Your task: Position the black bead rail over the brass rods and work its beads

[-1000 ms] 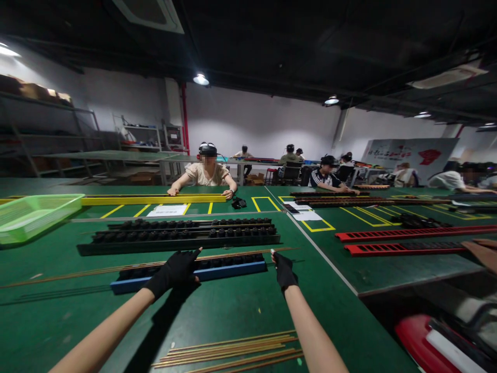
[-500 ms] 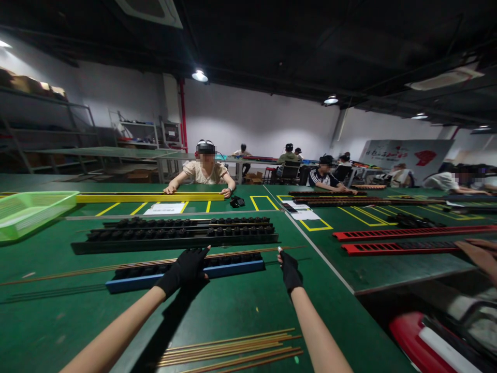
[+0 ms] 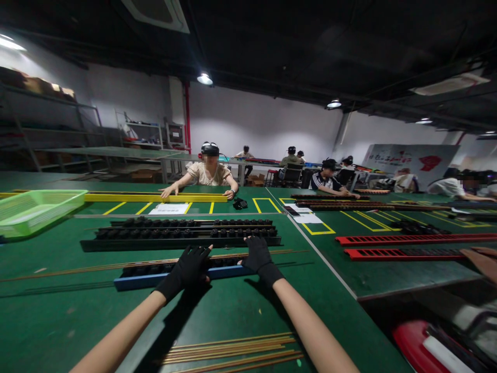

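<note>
Both my hands wear black gloves. My left hand (image 3: pixel 186 269) lies with fingers stretched out on the middle of a long blue frame (image 3: pixel 140 280) that carries a row of black beads. My right hand (image 3: pixel 257 254) rests, fingers spread, over the right end of that blue frame. Thin wooden rods (image 3: pixel 116 266) run along the table just behind the frame. A longer black frame (image 3: pixel 180 235) with rows of black beads lies further back.
A bundle of wooden rods (image 3: pixel 236 352) lies near the front edge. A green basket (image 3: pixel 34 210) stands at far left. A yellow bar (image 3: pixel 155 198) lies under the hands of a person (image 3: pixel 209 171) opposite. Red frames (image 3: pixel 407 246) lie right, with another person's hand (image 3: pixel 483 261) close by.
My right hand has moved left and forward from beside the frame's end onto the frame, and its fingers have spread. My left hand has stayed on the blue frame.
</note>
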Tool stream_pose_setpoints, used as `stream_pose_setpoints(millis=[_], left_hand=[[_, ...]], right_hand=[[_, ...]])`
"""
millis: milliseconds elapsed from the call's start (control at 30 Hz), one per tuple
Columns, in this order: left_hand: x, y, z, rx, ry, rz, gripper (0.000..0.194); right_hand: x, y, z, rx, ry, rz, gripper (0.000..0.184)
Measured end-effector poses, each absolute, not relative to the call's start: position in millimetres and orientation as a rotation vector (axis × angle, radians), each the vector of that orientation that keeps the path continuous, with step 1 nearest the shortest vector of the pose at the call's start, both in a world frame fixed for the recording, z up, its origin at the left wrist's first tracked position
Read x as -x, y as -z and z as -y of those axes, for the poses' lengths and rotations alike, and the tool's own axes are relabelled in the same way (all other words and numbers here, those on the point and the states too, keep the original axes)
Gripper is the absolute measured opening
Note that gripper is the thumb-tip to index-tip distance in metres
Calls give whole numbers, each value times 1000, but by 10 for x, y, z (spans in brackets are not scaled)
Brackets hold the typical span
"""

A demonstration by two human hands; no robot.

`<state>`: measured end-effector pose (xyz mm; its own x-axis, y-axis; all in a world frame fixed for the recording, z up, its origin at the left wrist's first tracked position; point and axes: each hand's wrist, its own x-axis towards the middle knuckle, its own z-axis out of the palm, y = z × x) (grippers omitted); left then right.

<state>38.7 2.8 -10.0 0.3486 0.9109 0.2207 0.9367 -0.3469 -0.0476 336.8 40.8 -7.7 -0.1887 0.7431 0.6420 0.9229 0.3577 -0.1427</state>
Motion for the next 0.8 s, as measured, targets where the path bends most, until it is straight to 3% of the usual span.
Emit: stream_pose_setpoints(millis=[133,300,500,800], left_hand=[[-319,358,346,2258,536,1746,87],[-108,890,889,2230,705,1476,50],[116,1209,1021,2146,733,1548,55],[14,937,1085,2003,1089,1129,48]], right_hand=[[-3021,112,-592,1385,244,2294,46],[-2829,203,-749,1352,112,2585,92],[-2926,245,-868,1373,-18,2717,85],[-2991,243,-1003,1350,-179,2711,94]])
